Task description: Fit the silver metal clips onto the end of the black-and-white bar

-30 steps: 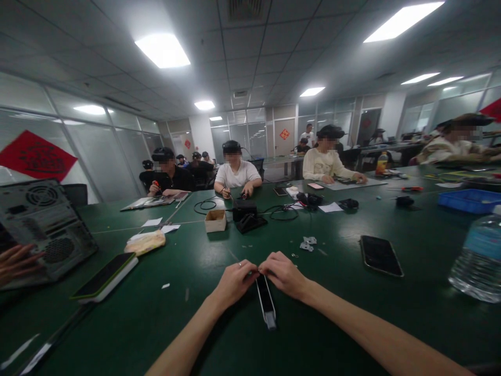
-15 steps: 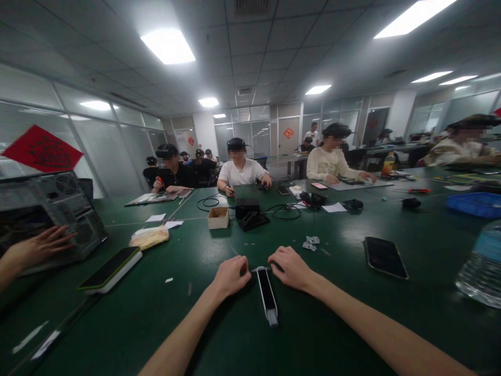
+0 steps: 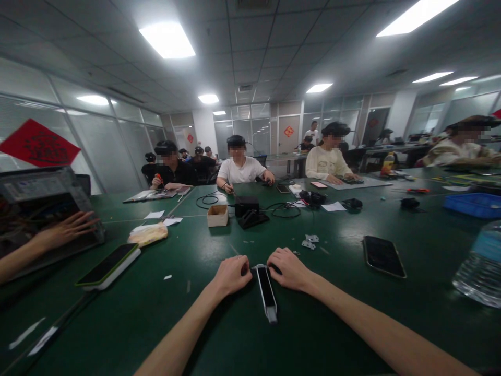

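Note:
A slim white device with a long black face (image 3: pixel 266 288) lies on the green table between my hands, its narrow grey end toward me. My left hand (image 3: pixel 234 272) is closed beside the device's far end, thumb and fingers pinched together. On the other side of that end, my right hand (image 3: pixel 288 267) is also closed, its curled fingers touching or nearly touching the device's edge. What either pinch holds, if anything, is hidden. A tiny pale ring-like piece (image 3: pixel 296 253) lies by my right knuckles. Just beyond are small clear-and-silver packets (image 3: pixel 310 241).
At left, another person's hand (image 3: pixel 66 232) touches an open computer case (image 3: pixel 88 216). Nearby lies a green-edged device (image 3: pixel 109 266). A phone (image 3: pixel 384 256), a water bottle (image 3: pixel 479 266) and a blue tray (image 3: pixel 473 204) are at right. Ahead stands a small cardboard box (image 3: pixel 217 216).
My right hand has shifted slightly left, closer to the device's far end. My left hand is almost still. At left, the other person's hand has moved right across the computer case, which has turned a little.

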Motion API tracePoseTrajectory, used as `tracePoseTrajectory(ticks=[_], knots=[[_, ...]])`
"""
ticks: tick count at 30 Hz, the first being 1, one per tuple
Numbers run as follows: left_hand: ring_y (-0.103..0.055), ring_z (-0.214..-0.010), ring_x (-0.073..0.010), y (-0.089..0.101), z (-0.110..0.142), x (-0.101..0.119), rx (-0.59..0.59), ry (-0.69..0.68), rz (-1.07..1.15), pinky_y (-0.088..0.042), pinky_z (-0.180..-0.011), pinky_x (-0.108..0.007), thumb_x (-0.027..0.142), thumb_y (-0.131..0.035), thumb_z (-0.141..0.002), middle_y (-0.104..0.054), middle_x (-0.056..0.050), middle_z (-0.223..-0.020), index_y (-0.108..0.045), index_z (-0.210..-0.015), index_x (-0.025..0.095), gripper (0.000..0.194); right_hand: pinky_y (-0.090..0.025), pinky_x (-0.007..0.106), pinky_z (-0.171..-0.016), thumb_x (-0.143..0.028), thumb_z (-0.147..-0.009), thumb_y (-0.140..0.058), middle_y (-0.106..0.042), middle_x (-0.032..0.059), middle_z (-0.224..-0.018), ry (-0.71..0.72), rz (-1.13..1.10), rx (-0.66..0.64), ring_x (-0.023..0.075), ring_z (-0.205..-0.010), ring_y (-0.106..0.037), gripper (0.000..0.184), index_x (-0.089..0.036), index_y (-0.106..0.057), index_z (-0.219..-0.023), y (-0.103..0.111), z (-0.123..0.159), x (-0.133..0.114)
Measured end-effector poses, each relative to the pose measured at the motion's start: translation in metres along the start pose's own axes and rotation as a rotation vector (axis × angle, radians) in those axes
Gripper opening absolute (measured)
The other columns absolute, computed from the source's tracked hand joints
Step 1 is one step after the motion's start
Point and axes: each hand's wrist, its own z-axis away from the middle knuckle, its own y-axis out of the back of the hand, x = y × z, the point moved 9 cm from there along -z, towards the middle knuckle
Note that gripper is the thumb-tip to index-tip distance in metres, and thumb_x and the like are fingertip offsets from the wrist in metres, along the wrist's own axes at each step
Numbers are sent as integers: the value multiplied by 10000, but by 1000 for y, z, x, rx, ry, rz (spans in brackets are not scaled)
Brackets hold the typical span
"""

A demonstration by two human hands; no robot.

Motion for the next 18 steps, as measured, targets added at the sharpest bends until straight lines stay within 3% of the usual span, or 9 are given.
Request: tracePoseTrajectory(ticks=[18], knots=[[-540, -670, -141, -2, 0, 2, -20, -30, 34, -363, -603, -231, 194, -508, -745, -596, -2, -760, -521, -789, 191, 46, -382, 297, -745, -165, -848, -485, -627, 61, -880, 23, -22, -1, 171, -834, -521, 146, -145, -625, -886, -6, 0, 4]])
